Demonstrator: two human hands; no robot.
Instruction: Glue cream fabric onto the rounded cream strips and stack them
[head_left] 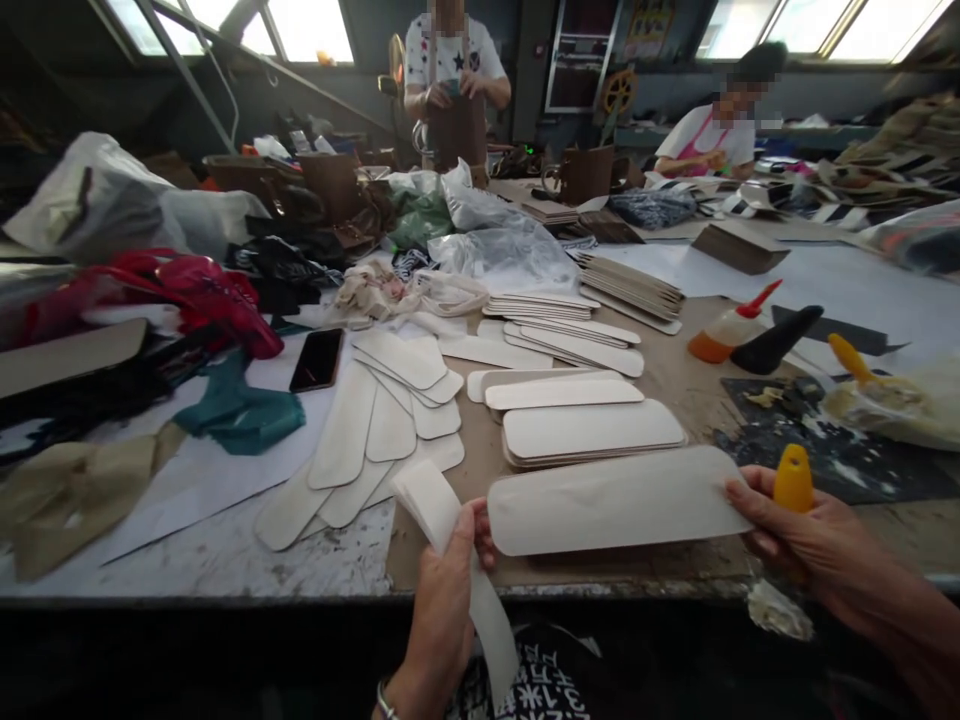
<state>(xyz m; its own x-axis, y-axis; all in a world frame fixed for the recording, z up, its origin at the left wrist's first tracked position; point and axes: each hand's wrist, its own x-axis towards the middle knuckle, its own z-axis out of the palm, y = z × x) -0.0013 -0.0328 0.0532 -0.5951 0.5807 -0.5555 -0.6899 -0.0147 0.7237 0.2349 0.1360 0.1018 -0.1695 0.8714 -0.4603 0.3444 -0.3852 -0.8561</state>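
My left hand is closed on a long white strip that hangs below it, its upper end folded over above the thumb. Those fingertips are at the left end of a long white panel with rounded corners; whether they touch it I cannot tell. My right hand pinches the panel's other end and also grips a yellow-handled glue brush, its head caked with pale glue. Behind the held panel lies a stack of similar panels. Left of it, more white panels are fanned out.
A phone and teal cloth lie left. On the right are a red-tipped glue bottle, a dark horn-shaped tool, and a glue-stained board. Plastic bags crowd the back. Two people work across the table.
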